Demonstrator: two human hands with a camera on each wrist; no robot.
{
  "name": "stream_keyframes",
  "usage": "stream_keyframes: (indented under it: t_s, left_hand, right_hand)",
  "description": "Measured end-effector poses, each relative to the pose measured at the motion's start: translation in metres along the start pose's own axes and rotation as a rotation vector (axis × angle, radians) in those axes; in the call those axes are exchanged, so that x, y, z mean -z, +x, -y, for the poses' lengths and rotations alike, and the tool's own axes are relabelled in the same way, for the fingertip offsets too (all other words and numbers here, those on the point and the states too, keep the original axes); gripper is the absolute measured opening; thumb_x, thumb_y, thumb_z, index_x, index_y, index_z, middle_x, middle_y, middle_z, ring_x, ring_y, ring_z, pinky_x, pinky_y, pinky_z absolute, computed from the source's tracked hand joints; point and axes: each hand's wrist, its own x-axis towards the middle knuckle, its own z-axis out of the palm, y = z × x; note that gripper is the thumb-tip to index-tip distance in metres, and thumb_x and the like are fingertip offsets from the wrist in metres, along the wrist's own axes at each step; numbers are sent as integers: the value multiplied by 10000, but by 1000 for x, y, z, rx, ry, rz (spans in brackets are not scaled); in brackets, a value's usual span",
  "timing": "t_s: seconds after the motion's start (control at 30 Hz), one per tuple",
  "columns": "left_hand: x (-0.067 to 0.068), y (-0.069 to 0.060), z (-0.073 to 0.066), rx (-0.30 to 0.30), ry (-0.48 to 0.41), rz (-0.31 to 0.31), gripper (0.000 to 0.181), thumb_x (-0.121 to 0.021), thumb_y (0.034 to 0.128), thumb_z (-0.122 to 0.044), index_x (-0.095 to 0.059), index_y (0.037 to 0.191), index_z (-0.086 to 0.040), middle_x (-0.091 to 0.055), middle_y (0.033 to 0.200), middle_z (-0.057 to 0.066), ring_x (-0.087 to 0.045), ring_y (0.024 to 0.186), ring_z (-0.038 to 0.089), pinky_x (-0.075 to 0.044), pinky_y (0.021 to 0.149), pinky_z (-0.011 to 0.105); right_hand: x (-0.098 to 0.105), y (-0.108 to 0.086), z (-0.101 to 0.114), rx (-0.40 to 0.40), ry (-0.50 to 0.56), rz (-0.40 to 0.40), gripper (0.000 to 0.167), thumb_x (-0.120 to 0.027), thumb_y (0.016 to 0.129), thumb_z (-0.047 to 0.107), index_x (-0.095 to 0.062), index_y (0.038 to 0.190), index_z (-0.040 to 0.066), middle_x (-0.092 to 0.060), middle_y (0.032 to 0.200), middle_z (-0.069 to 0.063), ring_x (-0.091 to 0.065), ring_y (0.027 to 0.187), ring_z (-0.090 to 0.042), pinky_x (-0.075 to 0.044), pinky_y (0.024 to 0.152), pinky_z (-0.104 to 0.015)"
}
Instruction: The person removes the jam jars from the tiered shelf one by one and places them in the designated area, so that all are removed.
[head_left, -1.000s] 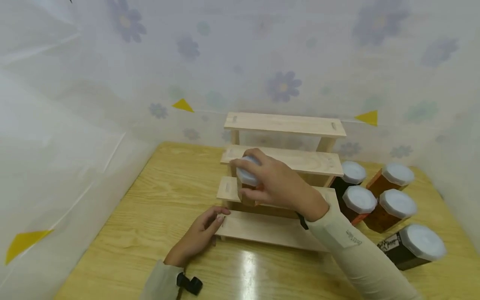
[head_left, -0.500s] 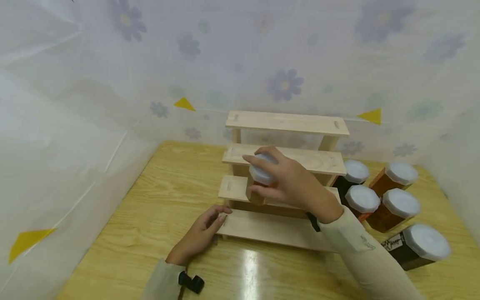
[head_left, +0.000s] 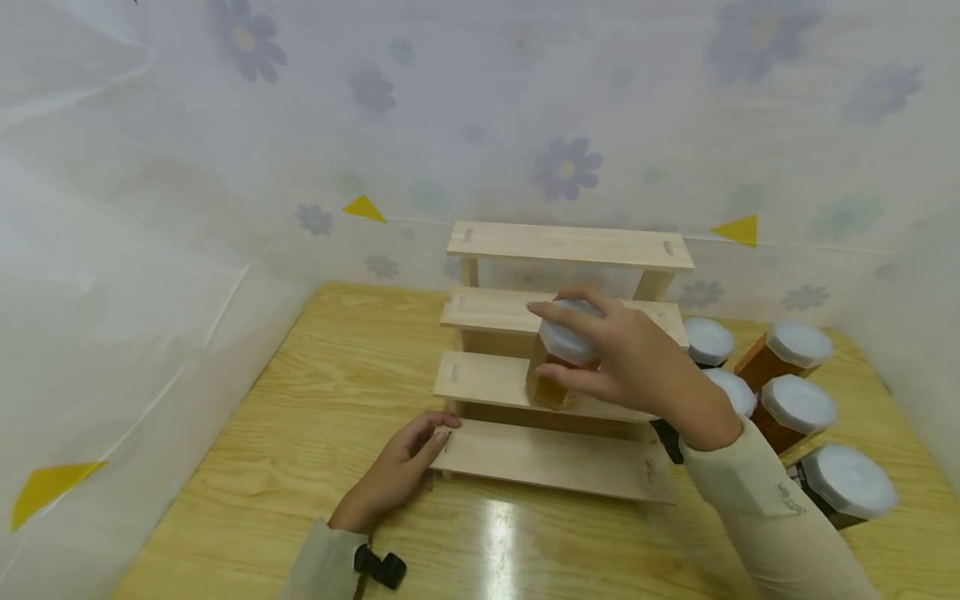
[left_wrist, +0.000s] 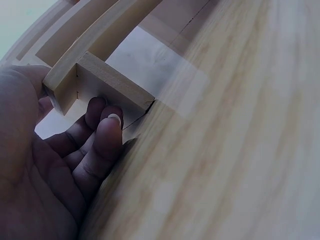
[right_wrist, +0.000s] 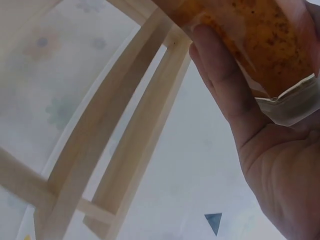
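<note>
My right hand [head_left: 637, 358] grips a jar [head_left: 551, 383] by its upper part, fingers around the white lid. The jar, with orange-brown contents, is at the second step from the bottom of a wooden tiered shelf [head_left: 555, 454]; whether its base touches the board is unclear. In the right wrist view the jar [right_wrist: 270, 45] shows dark specks inside, and a finger lies along its side. My left hand [head_left: 397, 467] holds the left end of the lowest board. The left wrist view shows that hand's fingers [left_wrist: 102, 145] curled beside the shelf's end support [left_wrist: 115, 82].
Several white-lidded jars stand right of the shelf, among them an orange one [head_left: 780, 358] and a dark one [head_left: 847, 487] nearest the front. A flower-patterned sheet [head_left: 480, 108] hangs behind the wood-grain table [head_left: 300, 417], with yellow triangles [head_left: 738, 231] on it.
My right hand has moved the jar rightward along the second step from the bottom, from its left part to near its middle. The left hand has stayed on the lowest board.
</note>
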Motion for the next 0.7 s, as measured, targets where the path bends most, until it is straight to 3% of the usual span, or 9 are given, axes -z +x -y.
stream_keyframes:
  t_s: [0.3, 0.57, 0.7]
  left_hand:
    - [0, -1, -1, 16, 4, -4, 278, -474, 1126, -262, -573, 1368, -166, -541, 1444, 83, -552, 650, 157, -565, 528, 342]
    - [0, -1, 2, 3, 19, -6, 268, -469, 1127, -252, -573, 1359, -167, -524, 1457, 105, -550, 629, 149, -563, 520, 341]
    - [0, 0, 1, 7, 18, -11, 264, -480, 1124, -254, -577, 1353, -166, -536, 1441, 85, -550, 621, 139, -562, 516, 340]
  right_hand:
    - [21, -23, -2, -35, -11, -47, 568, -673, 988, 486, -604, 1443, 154, -549, 1328, -155, -652, 728, -130, -550, 536, -214]
    - [35, -48, -4, -72, -61, -92, 597, -619, 984, 569, -633, 1410, 151, -582, 1316, -143, -658, 812, -215, -554, 533, -288]
    - [41, -61, -7, -80, -78, -107, 598, -638, 981, 559, -642, 1401, 135, -589, 1305, -135, -639, 812, -185, -532, 543, -232]
